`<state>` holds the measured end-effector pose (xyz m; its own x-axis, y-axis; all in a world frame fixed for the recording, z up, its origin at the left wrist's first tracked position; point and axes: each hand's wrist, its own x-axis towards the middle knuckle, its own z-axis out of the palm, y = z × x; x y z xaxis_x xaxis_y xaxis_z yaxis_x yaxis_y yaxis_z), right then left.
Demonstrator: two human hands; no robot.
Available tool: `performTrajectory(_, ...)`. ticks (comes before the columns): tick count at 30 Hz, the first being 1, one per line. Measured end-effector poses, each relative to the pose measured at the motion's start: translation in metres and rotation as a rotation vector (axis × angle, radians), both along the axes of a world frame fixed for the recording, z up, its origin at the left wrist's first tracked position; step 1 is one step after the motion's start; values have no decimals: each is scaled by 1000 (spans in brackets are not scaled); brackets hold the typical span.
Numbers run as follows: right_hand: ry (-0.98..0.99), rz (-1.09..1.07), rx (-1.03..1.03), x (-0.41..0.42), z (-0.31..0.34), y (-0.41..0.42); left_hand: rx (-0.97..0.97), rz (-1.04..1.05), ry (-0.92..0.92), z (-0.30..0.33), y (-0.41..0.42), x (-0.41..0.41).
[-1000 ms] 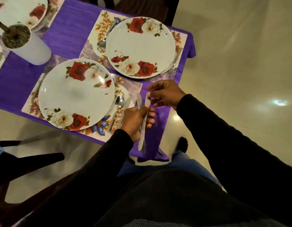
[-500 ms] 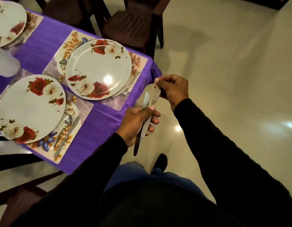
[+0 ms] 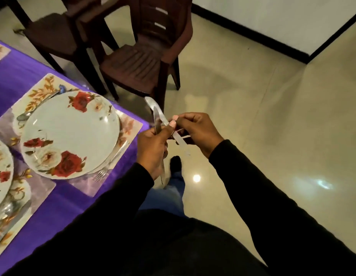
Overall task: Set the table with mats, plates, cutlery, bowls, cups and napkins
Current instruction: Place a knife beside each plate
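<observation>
Two knives [image 3: 156, 114]: left hand [image 3: 153, 148] fingers grip one near upright; right hand [image 3: 195, 130] pinches other, tip up-left.

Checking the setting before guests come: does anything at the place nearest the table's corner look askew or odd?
Mostly tidy. The floral plate sits centred on its mat, but the fork beside it lies slanted, partly tucked under the plate's rim. No knife shows there; both hands, left hand and right hand, hold knives off the table.

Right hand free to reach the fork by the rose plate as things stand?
Probably not yet: the right hand pinches a knife, so it isn't free. The path to the fork looks open otherwise, past the left hand.
</observation>
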<state>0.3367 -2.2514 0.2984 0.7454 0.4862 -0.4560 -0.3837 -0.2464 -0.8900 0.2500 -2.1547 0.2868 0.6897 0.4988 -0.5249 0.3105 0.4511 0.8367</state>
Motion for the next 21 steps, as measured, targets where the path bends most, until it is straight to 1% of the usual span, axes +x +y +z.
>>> performTrajectory(3,-119,36,-57,54,8,2,8,67,-25,2,8,60)
performTrajectory(6,-149,117,-139,127,22,8,0,182,-7,3,22,135)
performTrajectory(8,-161,147,-149,181,32,14,-12,211,-54,8,31,187)
performTrajectory(11,-192,110,-109,247,36,21,-27,225,-84,14,44,251)
performTrajectory(13,-158,69,-41,284,35,24,-38,278,-72,18,57,287)
performTrajectory(16,-86,104,4,333,24,35,8,329,-75,15,79,326)
performTrajectory(18,-42,211,11,364,12,55,57,387,-81,10,93,347)
performTrajectory(21,20,413,19,394,-4,104,124,575,-4,12,114,361)
